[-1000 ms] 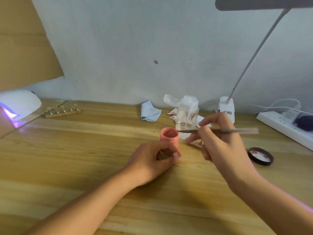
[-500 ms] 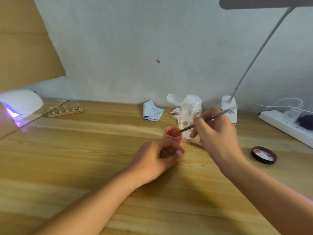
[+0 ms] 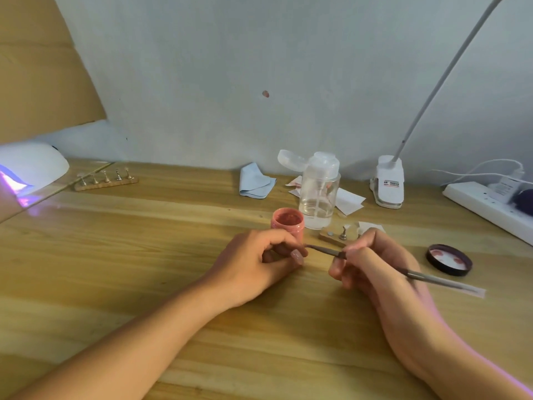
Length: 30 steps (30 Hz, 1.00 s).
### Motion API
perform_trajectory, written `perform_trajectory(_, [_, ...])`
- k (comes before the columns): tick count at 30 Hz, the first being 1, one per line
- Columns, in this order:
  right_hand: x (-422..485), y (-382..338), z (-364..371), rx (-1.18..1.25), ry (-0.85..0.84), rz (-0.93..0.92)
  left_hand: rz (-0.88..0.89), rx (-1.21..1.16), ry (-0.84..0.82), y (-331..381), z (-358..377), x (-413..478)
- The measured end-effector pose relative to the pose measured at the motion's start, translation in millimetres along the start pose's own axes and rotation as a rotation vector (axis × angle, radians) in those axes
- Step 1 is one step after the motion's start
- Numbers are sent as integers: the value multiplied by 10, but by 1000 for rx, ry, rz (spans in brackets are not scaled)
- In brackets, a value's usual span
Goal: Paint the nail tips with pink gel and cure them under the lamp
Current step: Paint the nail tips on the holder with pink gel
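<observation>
curing lamp [image 3: 31, 166], lit violet, far left on the wooden table [image 3: 144, 255]; left hand [image 3: 253, 264], centre, just in front of the open pink gel jar [image 3: 287, 222], fingers curled toward the thumb, whatever they hold hidden. brush [image 3: 432, 280], pinched by the right hand [image 3: 375, 284], long axis low across the table, bristle tip pointing left at the left fingertips, clear handle end trailing right and nearer. half a second earlier the tip stood in the jar, handle raised rightward; now it is out and lowered.
</observation>
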State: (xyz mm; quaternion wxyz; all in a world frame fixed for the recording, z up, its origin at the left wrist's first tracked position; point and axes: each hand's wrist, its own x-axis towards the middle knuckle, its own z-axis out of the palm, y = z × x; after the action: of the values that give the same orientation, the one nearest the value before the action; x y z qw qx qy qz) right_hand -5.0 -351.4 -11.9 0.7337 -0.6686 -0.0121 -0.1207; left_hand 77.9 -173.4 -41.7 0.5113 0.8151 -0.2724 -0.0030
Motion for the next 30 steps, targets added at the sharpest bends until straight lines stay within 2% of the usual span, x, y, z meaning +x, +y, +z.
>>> perform_trajectory(9, [12,48,10,-49,-91,-1,-9,1,-7,-30,0,7])
perform_trajectory(15, [14,58,-27,-51,-54,-39,-9,-28,-4,-37,7,11])
perform_trajectory(20, [8,70,2,-84,-111,-37,-11,-9,-9,-44,-3,7])
perform_trajectory(23, [9,52,-15,-112,-84,-29,-12,-16,-8,-38,8,7])
perform_trajectory(30, [23,91,-13,-69,-73,-25,-8,-3,-10,-26,-2,4])
